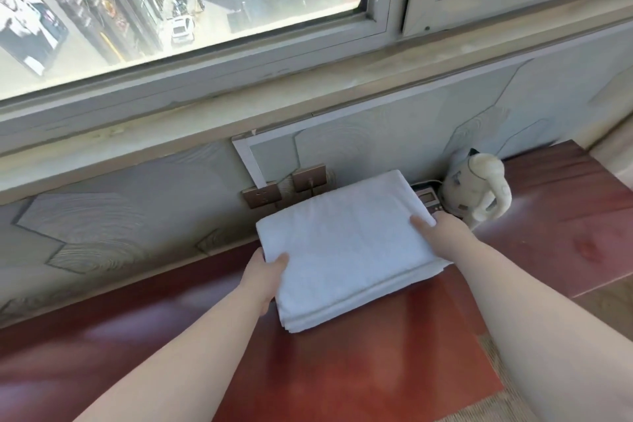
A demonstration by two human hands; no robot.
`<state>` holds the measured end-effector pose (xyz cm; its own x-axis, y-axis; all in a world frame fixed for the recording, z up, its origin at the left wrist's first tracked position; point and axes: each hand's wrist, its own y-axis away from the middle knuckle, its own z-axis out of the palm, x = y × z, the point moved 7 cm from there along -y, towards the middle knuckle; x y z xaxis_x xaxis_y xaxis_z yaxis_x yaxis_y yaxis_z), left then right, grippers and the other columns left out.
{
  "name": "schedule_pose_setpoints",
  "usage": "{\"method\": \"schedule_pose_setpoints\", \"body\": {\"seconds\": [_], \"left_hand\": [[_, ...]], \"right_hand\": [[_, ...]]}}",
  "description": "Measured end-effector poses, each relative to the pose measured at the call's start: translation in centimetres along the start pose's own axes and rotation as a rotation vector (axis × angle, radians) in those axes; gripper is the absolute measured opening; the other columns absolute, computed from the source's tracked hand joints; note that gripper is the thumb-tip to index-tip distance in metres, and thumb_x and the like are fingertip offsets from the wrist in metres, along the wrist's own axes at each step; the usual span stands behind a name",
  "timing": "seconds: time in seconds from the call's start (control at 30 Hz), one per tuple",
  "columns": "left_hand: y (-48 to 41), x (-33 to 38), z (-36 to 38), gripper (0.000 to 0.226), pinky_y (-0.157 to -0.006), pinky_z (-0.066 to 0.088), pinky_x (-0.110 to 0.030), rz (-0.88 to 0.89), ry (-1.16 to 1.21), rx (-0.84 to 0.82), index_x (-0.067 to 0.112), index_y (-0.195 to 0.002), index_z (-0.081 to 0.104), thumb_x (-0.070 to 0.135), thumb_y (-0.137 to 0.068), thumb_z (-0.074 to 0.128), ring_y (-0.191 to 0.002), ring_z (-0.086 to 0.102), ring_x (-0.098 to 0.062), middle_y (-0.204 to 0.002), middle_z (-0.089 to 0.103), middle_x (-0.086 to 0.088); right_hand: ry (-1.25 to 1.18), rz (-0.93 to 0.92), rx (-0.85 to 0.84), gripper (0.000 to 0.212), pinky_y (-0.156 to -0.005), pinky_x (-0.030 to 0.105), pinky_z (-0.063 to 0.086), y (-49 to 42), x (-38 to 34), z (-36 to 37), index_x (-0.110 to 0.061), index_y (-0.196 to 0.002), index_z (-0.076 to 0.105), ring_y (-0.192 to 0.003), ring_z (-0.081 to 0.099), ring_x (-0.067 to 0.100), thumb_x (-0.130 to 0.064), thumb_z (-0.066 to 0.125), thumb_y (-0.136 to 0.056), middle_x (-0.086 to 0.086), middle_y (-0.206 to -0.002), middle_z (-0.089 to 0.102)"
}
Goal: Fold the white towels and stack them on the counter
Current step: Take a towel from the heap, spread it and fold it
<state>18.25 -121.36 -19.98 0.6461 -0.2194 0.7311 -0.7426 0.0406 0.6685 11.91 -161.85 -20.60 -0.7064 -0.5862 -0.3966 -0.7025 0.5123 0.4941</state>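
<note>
A folded white towel (pixel 346 247), several layers thick, lies flat over the red-brown wooden counter (pixel 342 370) under the window. My left hand (pixel 262 279) grips its left edge, thumb on top and fingers tucked beneath. My right hand (pixel 442 236) holds the right edge the same way, thumb lying on the top layer. I cannot tell whether the towel rests on the counter or is held just above it.
A white electric kettle (pixel 479 188) stands at the back right, close to the towel's far corner, with a small display device (pixel 426 197) beside it. Wall sockets (pixel 284 188) with a plugged cable sit behind the towel. The counter ends at right (pixel 599 288).
</note>
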Motion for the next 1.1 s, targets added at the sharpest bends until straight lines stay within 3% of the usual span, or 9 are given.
{"method": "schedule_pose_setpoints", "body": {"seconds": [0.1, 0.23, 0.37, 0.43, 0.53, 0.67, 0.8, 0.9, 1.1], "left_hand": [[-0.6, -0.6, -0.2, 0.039, -0.080, 0.055, -0.033, -0.105, -0.010, -0.017, 0.012, -0.129, 0.061, 0.028, -0.095, 0.072, -0.098, 0.069, -0.018, -0.115, 0.072, -0.002], [-2.9, 1.6, -0.9, 0.071, -0.113, 0.043, -0.048, -0.218, 0.152, -0.002, 0.011, -0.132, 0.062, 0.061, -0.084, 0.075, -0.122, 0.062, -0.025, -0.127, 0.068, -0.002], [-4.8, 3.5, -1.0, 0.050, -0.096, 0.056, -0.047, -0.159, 0.227, 0.025, 0.002, -0.129, 0.064, 0.031, -0.091, 0.079, -0.106, 0.071, -0.030, -0.122, 0.072, -0.015], [-5.3, 3.9, -1.2, 0.038, -0.079, 0.060, -0.041, -0.053, 0.239, 0.067, 0.002, -0.127, 0.062, 0.016, -0.094, 0.074, -0.098, 0.072, -0.028, -0.115, 0.073, -0.015], [-5.1, 3.8, -1.7, 0.019, -0.085, 0.060, -0.044, 0.132, 0.151, 0.194, 0.012, -0.116, 0.060, 0.013, -0.098, 0.068, -0.098, 0.071, -0.027, -0.116, 0.071, -0.013], [-3.8, 3.7, -2.1, 0.038, -0.095, 0.051, -0.034, 0.284, -0.091, 0.352, 0.019, -0.137, 0.049, 0.027, -0.102, 0.060, -0.114, 0.064, -0.023, -0.133, 0.062, -0.004], [-1.5, 5.9, 0.2, 0.074, -0.125, 0.015, -0.046, 0.583, -0.809, 0.464, 0.028, -0.161, 0.014, 0.056, -0.100, 0.044, -0.155, 0.012, -0.027, -0.169, 0.010, -0.010], [-0.9, 5.2, 4.7, 0.081, -0.126, -0.007, -0.050, 0.748, -1.328, 0.232, 0.031, -0.163, -0.002, 0.070, -0.095, 0.017, -0.155, -0.021, -0.025, -0.170, -0.019, -0.003], [-3.1, 2.9, 4.9, 0.094, -0.125, -0.012, -0.048, 0.600, -1.500, 0.057, 0.023, -0.163, -0.012, 0.079, -0.092, 0.012, -0.154, -0.028, -0.025, -0.169, -0.026, 0.000]], "right_hand": [[0.019, 0.023, -0.022, 0.082, -0.095, 0.039, 0.040, 0.3, 0.4, 0.7, -0.007, -0.143, 0.049, -0.124, 0.054, 0.034, -0.073, 0.041, -0.095, 0.014, -0.139, 0.058], [0.050, -0.010, -0.005, 0.078, -0.084, 0.039, 0.040, -0.4, -1.3, 0.1, -0.008, -0.128, 0.057, -0.104, 0.058, 0.031, -0.074, 0.032, -0.095, 0.014, -0.124, 0.066], [-0.036, -0.053, 0.004, 0.071, -0.090, 0.039, 0.045, -2.1, -4.8, -0.8, -0.004, -0.131, 0.058, -0.112, 0.061, 0.036, -0.064, 0.034, -0.102, 0.018, -0.125, 0.065], [-0.130, -0.068, 0.000, 0.056, -0.075, 0.034, 0.046, -3.2, -6.2, -1.3, -0.006, -0.117, 0.064, -0.093, 0.063, 0.032, -0.055, 0.041, -0.104, 0.017, -0.114, 0.068], [-0.319, -0.114, 0.049, 0.030, -0.065, 0.027, 0.042, -4.0, -7.1, -2.0, -0.014, -0.115, 0.067, -0.079, 0.060, 0.021, -0.040, 0.058, -0.101, 0.005, -0.099, 0.069], [-0.204, -0.151, 0.071, 0.038, -0.092, 0.035, 0.047, -4.5, -7.5, -1.0, -0.007, -0.131, 0.064, -0.112, 0.061, 0.035, -0.031, 0.054, -0.103, 0.017, -0.123, 0.068], [0.073, -0.207, 0.224, 0.056, -0.101, 0.048, 0.044, -3.9, -8.7, -0.8, -0.007, -0.147, 0.044, -0.122, 0.052, 0.046, -0.038, 0.052, -0.102, 0.028, -0.136, 0.055], [0.321, -0.461, 0.405, 0.070, -0.112, 0.054, 0.033, -1.6, -11.5, 0.3, -0.020, -0.158, 0.031, -0.138, 0.039, 0.043, -0.051, 0.052, -0.098, 0.022, -0.154, 0.040], [0.491, -0.419, 0.088, 0.073, -0.125, 0.055, 0.002, -2.3, -8.6, 4.5, -0.043, -0.160, 0.004, -0.157, -0.006, 0.028, -0.074, 0.014, -0.095, -0.006, -0.171, -0.007]]}}
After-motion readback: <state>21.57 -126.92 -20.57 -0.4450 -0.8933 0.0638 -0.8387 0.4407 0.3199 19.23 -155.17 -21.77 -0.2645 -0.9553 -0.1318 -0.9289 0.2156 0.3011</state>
